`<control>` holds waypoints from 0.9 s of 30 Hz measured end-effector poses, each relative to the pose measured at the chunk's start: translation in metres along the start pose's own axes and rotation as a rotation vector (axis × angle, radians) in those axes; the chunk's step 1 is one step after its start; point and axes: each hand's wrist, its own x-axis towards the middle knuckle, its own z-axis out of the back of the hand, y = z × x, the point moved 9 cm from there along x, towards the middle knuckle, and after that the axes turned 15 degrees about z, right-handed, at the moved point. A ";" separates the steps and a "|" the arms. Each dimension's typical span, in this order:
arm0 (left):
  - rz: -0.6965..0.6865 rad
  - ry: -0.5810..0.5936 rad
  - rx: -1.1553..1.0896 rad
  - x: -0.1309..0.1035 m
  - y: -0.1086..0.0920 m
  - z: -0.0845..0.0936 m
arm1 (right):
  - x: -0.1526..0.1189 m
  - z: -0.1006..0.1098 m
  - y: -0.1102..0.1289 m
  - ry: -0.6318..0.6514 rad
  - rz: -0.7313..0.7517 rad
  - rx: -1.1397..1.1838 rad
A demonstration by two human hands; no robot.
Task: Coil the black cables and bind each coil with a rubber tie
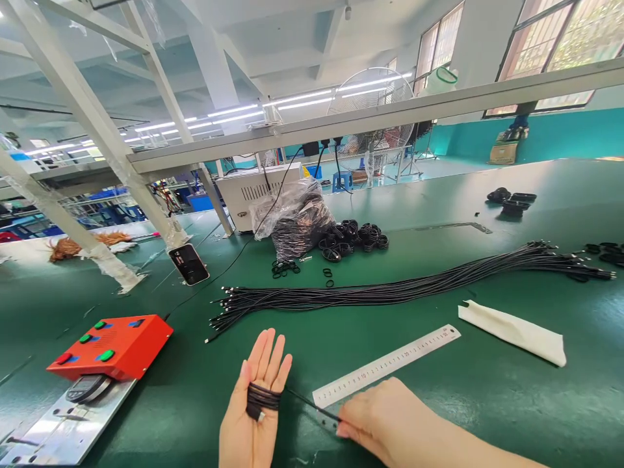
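Observation:
My left hand (260, 396) is palm up, its fingers stretched out, holding a black cable (264, 396) wound in several turns around it. One plug end of the cable rests on the palm. From there a taut length runs right to my right hand (373, 416), which is closed in a pinch on it. A steel ruler (387, 366) lies just beyond the right hand. Past both hands stretches a long bundle of black cables (351, 296) with metal plug ends.
On the left sit a red box with buttons (131, 344) and a metal plate (102, 416). A phone (189, 264) leans near the frame post. Behind the bundle are black coiled cables (358, 235) and a plastic bag (297, 224). A whitish strip (514, 333) lies right.

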 end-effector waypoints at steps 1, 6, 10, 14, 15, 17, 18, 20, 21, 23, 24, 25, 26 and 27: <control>-0.003 -0.061 0.036 0.002 0.006 0.001 | 0.001 0.004 0.009 0.008 0.030 -0.045; 0.182 -0.148 0.358 0.002 0.047 0.002 | 0.027 0.030 0.025 0.102 0.139 -0.128; 0.287 -0.137 0.421 -0.006 0.058 0.008 | 0.052 0.042 0.002 0.038 0.083 0.067; 0.305 0.023 0.350 -0.007 0.052 -0.014 | 0.057 0.019 -0.031 -0.160 -0.166 0.566; 0.303 0.051 0.333 -0.005 0.048 -0.020 | 0.056 0.007 -0.036 -0.208 -0.229 0.736; 0.310 0.085 0.299 -0.001 0.043 -0.030 | 0.054 -0.014 -0.043 -0.331 -0.346 1.083; 0.320 0.097 0.283 0.001 0.042 -0.034 | 0.053 -0.022 -0.044 -0.399 -0.387 1.253; 0.336 0.106 0.260 0.007 0.040 -0.041 | 0.054 -0.032 -0.042 -0.506 -0.416 1.511; 0.341 0.106 0.252 0.010 0.041 -0.043 | 0.054 -0.033 -0.041 -0.542 -0.409 1.579; 0.348 0.104 0.237 0.015 0.043 -0.048 | 0.051 -0.033 -0.040 -0.599 -0.391 1.584; 0.351 0.098 0.229 0.017 0.045 -0.049 | 0.048 -0.032 -0.040 -0.622 -0.389 1.542; 0.356 0.091 0.218 0.018 0.047 -0.050 | 0.045 -0.031 -0.041 -0.636 -0.381 1.479; 0.370 0.089 0.204 0.019 0.049 -0.050 | 0.044 -0.029 -0.040 -0.625 -0.354 1.405; 0.388 0.090 0.188 0.019 0.052 -0.050 | 0.044 -0.027 -0.037 -0.591 -0.305 1.325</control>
